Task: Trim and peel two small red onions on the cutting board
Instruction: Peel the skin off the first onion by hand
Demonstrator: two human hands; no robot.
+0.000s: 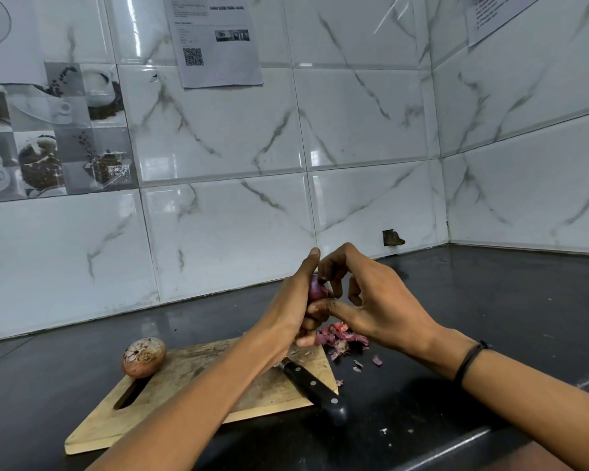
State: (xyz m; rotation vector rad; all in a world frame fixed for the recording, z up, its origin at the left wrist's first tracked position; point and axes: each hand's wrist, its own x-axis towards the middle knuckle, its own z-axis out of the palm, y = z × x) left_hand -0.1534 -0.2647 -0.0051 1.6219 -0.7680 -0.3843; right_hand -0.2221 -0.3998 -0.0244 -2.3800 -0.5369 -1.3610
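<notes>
The left hand (295, 304), raised above the far corner of the worn wooden cutting board (191, 385), curls round a small glossy red onion (317, 289). The right hand (374, 300) arches over it, bent forefinger and thumb pinching its skin. A second, papery-skinned onion (144, 356) sits at the board's left end.

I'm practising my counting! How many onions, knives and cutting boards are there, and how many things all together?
Onions: 2, the held onion and the unpeeled onion
Knives: 1, the knife
Cutting boards: 1, the cutting board
Total: 4
</notes>
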